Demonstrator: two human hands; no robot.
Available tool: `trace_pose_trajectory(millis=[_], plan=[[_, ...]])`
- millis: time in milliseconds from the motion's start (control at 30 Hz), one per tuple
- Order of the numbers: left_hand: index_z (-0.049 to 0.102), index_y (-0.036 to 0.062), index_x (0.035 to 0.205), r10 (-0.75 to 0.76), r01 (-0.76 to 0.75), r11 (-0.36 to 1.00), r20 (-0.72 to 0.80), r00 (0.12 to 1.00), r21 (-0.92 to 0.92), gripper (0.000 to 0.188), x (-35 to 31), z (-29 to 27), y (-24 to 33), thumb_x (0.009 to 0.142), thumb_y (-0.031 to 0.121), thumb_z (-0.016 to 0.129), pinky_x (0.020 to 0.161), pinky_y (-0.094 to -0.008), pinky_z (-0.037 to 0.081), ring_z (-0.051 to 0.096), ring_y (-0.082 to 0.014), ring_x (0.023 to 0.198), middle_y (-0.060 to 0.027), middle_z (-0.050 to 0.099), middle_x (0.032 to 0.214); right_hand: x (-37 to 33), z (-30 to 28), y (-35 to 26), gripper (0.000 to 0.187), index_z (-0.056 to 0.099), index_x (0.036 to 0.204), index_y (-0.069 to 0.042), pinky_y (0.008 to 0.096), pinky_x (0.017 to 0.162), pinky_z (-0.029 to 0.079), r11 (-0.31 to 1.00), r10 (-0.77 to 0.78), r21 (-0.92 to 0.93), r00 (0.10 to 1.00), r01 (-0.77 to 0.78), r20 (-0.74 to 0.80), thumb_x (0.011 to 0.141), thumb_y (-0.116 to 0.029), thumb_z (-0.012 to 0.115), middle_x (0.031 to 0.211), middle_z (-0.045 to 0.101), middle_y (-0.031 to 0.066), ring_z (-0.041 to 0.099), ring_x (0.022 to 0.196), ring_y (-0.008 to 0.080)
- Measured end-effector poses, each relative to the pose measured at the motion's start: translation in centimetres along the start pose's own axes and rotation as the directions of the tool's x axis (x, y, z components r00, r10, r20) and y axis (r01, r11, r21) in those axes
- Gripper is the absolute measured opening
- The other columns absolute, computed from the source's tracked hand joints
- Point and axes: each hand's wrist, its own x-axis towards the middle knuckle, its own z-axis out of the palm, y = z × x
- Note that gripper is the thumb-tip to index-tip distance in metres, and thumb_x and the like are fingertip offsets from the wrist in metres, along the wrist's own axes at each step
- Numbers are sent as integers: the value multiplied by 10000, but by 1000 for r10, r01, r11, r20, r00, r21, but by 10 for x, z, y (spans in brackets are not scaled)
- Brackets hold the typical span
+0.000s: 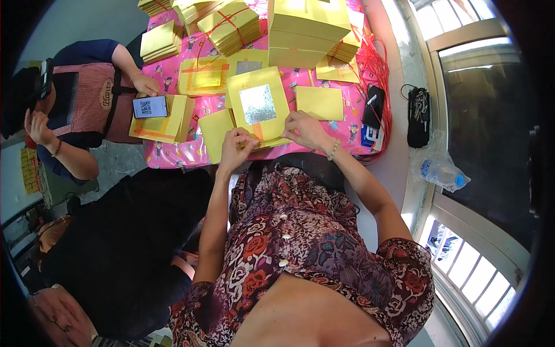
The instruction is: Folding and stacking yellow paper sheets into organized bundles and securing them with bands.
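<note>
In front of me lies a stack of yellow joss paper (278,110) with a silver foil square and an orange band near its lower edge. My left hand (238,147) pinches the near edge toward its left side, fingers bent. At the near right corner, my right hand (306,130) grips the same paper between thumb and fingers. How many sheets they hold cannot be made out. Beside the stack are a plain yellow pile (214,134) on the left and another yellow pile (319,104) on the right. Behind it lies joss paper with gold foil (208,78).
A pink patterned cloth (167,156) covers the table. Tall yellow paper stacks (306,34) and tied bundles (231,28) stand at the back. Red strings (381,69) hang right, near a black phone (373,107). A co-worker's hand (146,85) holds a phone (150,106) over another stack.
</note>
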Motion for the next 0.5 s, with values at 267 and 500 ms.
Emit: trace_pose_trajectory(millis=[267, 500], plan=[[722, 76, 781, -12, 12, 1000, 5, 1000, 24, 143, 3, 0, 0, 762, 215, 749, 796, -347, 442, 532, -242, 879, -54, 601, 855, 2, 0, 1, 172, 689, 808, -72, 371, 777, 486, 1000, 17, 10, 1000, -17, 0, 794, -243, 697, 906, 602, 68, 577, 884, 261], [693, 44, 784, -51, 51, 999, -9, 999, -4, 148, 3, -3, 11, 787, 188, 727, 721, -345, 438, 546, -226, 783, -57, 609, 740, -4, 0, -4, 188, 627, 891, -80, 387, 788, 477, 978, -166, -134, 986, 160, -32, 806, -241, 672, 903, 594, 62, 570, 916, 259]])
